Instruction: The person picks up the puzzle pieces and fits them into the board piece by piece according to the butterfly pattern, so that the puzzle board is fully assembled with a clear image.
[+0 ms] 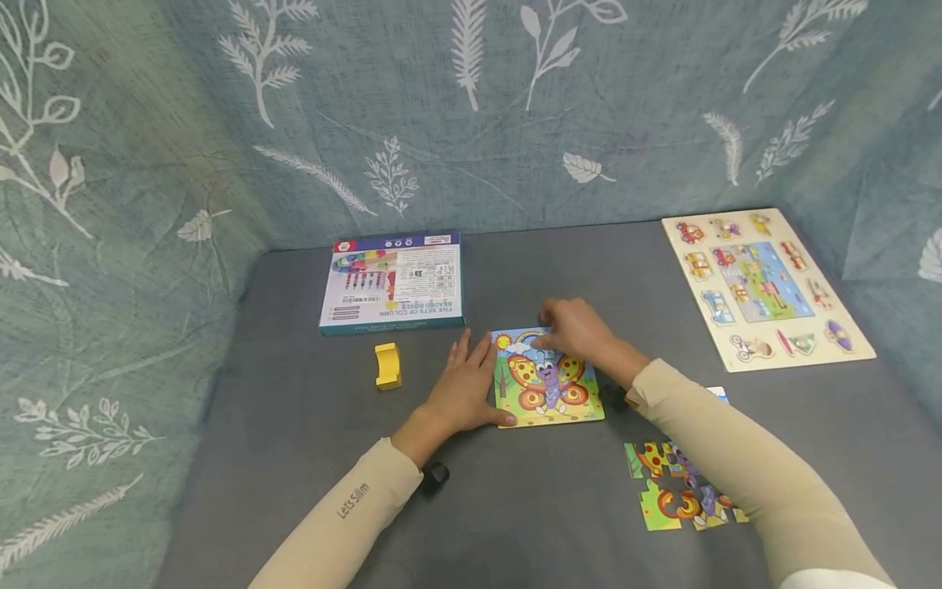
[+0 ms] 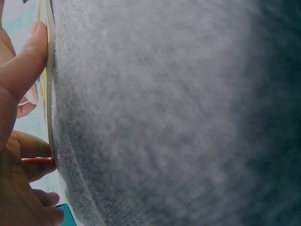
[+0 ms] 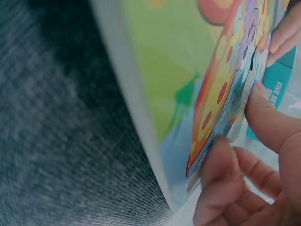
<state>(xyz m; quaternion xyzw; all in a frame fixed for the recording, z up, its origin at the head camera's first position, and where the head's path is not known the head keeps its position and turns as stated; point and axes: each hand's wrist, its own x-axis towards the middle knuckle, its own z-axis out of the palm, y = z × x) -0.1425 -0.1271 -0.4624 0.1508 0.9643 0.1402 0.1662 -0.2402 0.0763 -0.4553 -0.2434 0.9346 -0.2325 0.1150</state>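
Observation:
A square butterfly puzzle board [image 1: 548,401] lies on the grey table. My left hand [image 1: 465,391] rests along its left side, fingers spread and thumb on the near-left corner; in the left wrist view the thumb of the left hand [image 2: 21,70] touches the board's edge. Over the top edge, my right hand [image 1: 583,331] pinches a puzzle piece [image 3: 241,110] between thumb and curled fingers, at the rainbow and cloud part. The right wrist view shows the right hand [image 3: 268,160] close against the board, partly hiding that piece. Loose butterfly pieces [image 1: 660,505] lie at the right, partly behind my right sleeve.
A boxed bead set [image 1: 368,307] stands back left, with a yellow arch block [image 1: 388,366] before it. A wooden peg puzzle [image 1: 769,286] lies at the back right. One small black object [image 1: 436,476] is beside my left wrist. Patterned cloth hangs behind.

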